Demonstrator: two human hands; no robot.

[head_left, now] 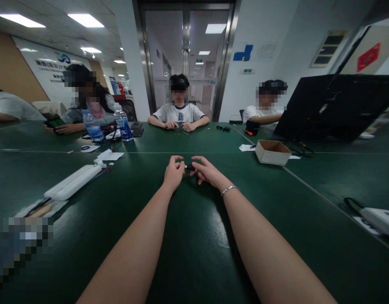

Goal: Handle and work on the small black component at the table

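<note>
Above the green table, my two hands meet around a small black object with a silvery end; it is too small to name for certain. My left hand pinches the silvery end between thumb and fingers. From the other side, my right hand grips the black part with thumb and forefinger, its lower fingers curled loosely below. A silver bracelet circles my right wrist. Parts of the object are hidden behind the fingertips.
An open cardboard box stands to the right, near a large black monitor. On the left lie a long white packet and two water bottles. A person sits opposite; others sit at both sides. The green tabletop spreads between.
</note>
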